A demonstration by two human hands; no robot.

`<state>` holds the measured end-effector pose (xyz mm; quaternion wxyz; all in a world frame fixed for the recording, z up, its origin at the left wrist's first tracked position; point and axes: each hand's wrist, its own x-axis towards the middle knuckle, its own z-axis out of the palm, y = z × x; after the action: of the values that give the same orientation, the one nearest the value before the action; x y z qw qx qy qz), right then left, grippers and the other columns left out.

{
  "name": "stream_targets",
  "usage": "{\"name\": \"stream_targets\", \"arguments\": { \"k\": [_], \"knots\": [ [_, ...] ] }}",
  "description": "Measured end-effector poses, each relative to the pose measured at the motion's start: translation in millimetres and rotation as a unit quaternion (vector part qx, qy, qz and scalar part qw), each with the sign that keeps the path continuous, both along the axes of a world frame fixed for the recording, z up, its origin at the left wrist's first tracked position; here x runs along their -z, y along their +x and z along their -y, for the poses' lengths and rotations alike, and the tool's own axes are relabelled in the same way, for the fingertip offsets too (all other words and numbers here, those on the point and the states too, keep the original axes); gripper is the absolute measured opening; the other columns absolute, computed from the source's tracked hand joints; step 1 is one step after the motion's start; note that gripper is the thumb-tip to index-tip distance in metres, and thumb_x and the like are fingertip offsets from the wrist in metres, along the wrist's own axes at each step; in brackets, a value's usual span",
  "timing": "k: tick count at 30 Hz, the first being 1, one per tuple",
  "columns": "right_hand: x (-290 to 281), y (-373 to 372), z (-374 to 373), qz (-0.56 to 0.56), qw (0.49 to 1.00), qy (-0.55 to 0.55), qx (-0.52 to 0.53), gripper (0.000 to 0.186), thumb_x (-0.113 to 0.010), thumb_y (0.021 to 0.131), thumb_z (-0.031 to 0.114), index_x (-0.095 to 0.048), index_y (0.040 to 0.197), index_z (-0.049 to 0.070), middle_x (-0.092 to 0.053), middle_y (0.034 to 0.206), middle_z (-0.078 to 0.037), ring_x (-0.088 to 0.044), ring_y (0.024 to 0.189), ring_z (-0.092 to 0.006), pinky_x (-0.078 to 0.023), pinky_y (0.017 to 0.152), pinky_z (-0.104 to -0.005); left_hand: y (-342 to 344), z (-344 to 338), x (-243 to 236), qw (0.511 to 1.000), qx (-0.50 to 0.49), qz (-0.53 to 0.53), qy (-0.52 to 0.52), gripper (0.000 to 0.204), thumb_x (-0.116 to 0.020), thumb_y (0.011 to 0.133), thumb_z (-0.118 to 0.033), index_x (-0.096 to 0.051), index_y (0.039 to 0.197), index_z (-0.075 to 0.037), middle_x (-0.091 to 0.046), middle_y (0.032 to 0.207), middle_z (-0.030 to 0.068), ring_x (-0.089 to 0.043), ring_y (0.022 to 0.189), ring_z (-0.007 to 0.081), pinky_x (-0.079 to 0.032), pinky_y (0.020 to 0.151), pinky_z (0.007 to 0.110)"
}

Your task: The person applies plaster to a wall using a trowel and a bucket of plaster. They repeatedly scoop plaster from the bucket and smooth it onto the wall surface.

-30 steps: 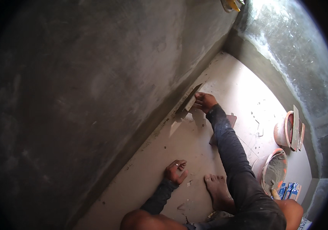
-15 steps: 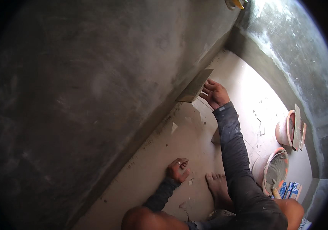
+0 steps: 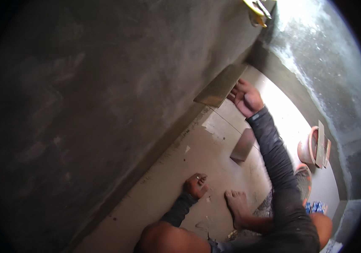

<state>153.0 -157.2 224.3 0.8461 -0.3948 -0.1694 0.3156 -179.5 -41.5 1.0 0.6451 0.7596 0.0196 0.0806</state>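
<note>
My right hand (image 3: 243, 96) grips a flat, rectangular steel trowel (image 3: 220, 86) from behind and holds its blade along the bottom of the left cement wall (image 3: 92, 92). My left hand (image 3: 195, 185) hangs low over the pale tiled floor (image 3: 151, 198) beside my bare foot (image 3: 236, 202), its fingers loosely curled and apart from the thumb, with nothing visible in it. A reddish-grey flat block or float (image 3: 242, 144) lies on the floor below my right hand, left of my forearm.
At the right stand a bucket (image 3: 305, 149) with flat strips (image 3: 320, 145) across it and a mortar bucket (image 3: 303, 181) half hidden by my arm. Blue-printed packs (image 3: 316, 207) lie behind it. A yellow object (image 3: 258, 12) is at the top. A lit cement wall (image 3: 311, 50) curves along the right.
My right hand and the trowel have moved up and to the right along the wall's base, the blade turning broader to view. My forearm now covers more of the mortar bucket.
</note>
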Motion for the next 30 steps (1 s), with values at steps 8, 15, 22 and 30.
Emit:
{"name": "stream_targets", "arguments": {
  "k": [8,15,22,30],
  "knots": [
    [-124.8,-81.1,70.7,-0.030,0.934,-0.355,0.017,0.035,-0.051,0.090,-0.009,-0.053,0.124,-0.002,-0.059,0.124,-0.010,-0.059,0.117,-0.0221,-0.052,0.101,-0.0459,28.5,40.5,-84.0,0.958,0.148,-0.129,-0.208,0.043,-0.071,0.088,-0.018,-0.061,0.127,-0.003,-0.067,0.115,0.0110,-0.065,0.100,0.0194,-0.052,0.090,0.031],
    [-142.1,-153.6,109.8,-0.053,0.973,-0.217,0.062,0.045,-0.054,0.086,-0.013,-0.051,0.129,0.001,-0.058,0.127,-0.011,-0.059,0.119,-0.0259,-0.049,0.105,-0.0456,82.4,42.8,-224.7,0.765,0.171,-0.098,-0.614,0.039,-0.062,0.096,-0.008,-0.056,0.134,-0.010,-0.060,0.132,0.0049,-0.061,0.114,0.0224,-0.052,0.096,0.032],
    [-61.1,-160.1,102.0,0.211,0.912,-0.348,0.053,0.025,-0.072,0.084,0.002,-0.065,0.108,-0.001,-0.069,0.101,-0.009,-0.066,0.099,-0.0168,-0.052,0.090,-0.0296,92.4,-17.8,-210.8,0.839,0.015,-0.012,-0.543,0.035,-0.063,0.093,-0.003,-0.058,0.127,-0.008,-0.064,0.122,0.0064,-0.064,0.109,0.0209,-0.055,0.094,0.032],
    [-2.9,-228.2,254.9,0.310,0.591,-0.624,0.407,0.024,-0.075,0.079,0.012,-0.067,0.099,0.002,-0.068,0.090,-0.014,-0.067,0.086,-0.0277,-0.053,0.082,-0.0349,61.1,-104.7,-276.0,0.983,0.108,-0.110,-0.097,0.037,-0.066,0.090,-0.003,-0.058,0.126,-0.001,-0.065,0.119,0.0094,-0.064,0.106,0.0204,-0.050,0.095,0.034]
  ]
}}
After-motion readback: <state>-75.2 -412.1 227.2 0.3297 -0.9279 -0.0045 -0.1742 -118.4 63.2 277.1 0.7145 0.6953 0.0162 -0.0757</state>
